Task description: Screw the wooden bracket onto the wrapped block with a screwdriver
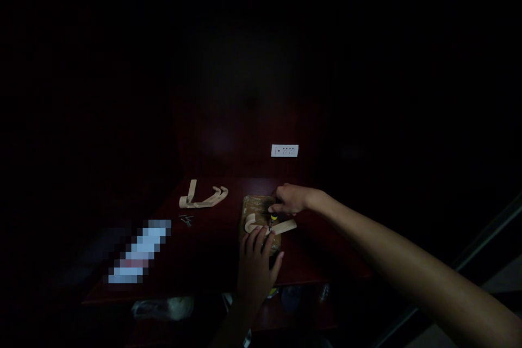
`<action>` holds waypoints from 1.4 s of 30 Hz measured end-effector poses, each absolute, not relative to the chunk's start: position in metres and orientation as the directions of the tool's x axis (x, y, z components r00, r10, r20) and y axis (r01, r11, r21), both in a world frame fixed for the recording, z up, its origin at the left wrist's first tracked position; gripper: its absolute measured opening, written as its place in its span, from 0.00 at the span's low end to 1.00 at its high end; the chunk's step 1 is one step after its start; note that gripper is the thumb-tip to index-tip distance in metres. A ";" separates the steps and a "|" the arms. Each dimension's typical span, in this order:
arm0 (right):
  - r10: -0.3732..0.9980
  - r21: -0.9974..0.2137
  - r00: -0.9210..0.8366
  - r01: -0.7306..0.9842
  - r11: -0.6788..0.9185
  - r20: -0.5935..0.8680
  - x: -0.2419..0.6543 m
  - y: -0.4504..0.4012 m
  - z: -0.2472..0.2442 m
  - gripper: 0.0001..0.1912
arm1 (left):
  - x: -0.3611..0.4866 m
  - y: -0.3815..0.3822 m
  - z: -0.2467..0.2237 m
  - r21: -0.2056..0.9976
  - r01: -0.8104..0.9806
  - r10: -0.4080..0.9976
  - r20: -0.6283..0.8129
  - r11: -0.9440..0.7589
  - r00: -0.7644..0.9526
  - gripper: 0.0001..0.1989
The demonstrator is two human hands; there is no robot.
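My right hand (pixel 290 199) is closed around the dark handle of a screwdriver (pixel 274 217) with a yellow band, which points down at a curved pale wooden piece (pixel 285 227). That piece has a hooked left end and lies across a brown block wrapped in clear plastic (pixel 256 205). From the near side, my left hand (pixel 258 263) rests with fingers spread, the fingertips against the wooden piece. The screwdriver's tip meets the wood close to those fingertips, but the exact contact is too dark to make out.
More bent wooden pieces (pixel 204 204) lie at the back left of the dark red table (pixel 212 261), with several screws or nails (pixel 186 220) in front. A blurred-out bright rectangle (pixel 141 253) is at left. A white socket plate (pixel 284 150) is on the wall. Below, a shelf holds a plastic-wrapped item (pixel 163 308).
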State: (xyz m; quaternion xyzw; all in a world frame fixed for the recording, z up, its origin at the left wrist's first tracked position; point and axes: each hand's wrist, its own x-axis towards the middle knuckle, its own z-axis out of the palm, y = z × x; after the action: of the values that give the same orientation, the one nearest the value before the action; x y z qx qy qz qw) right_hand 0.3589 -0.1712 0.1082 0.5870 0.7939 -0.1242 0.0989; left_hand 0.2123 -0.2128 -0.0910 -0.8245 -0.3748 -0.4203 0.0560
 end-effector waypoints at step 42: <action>0.902 0.045 -0.347 0.928 0.369 -0.256 0.355 -0.169 0.109 0.14 | 0.214 -0.214 -0.090 0.272 0.655 0.602 0.719 -0.705 0.348 0.19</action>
State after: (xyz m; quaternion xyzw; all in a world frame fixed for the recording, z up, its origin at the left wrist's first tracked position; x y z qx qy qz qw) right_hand 0.3551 -0.1686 0.1086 0.5590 0.8188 -0.0538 0.1194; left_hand 0.2140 -0.2141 -0.0901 -0.8205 -0.3828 -0.4233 0.0315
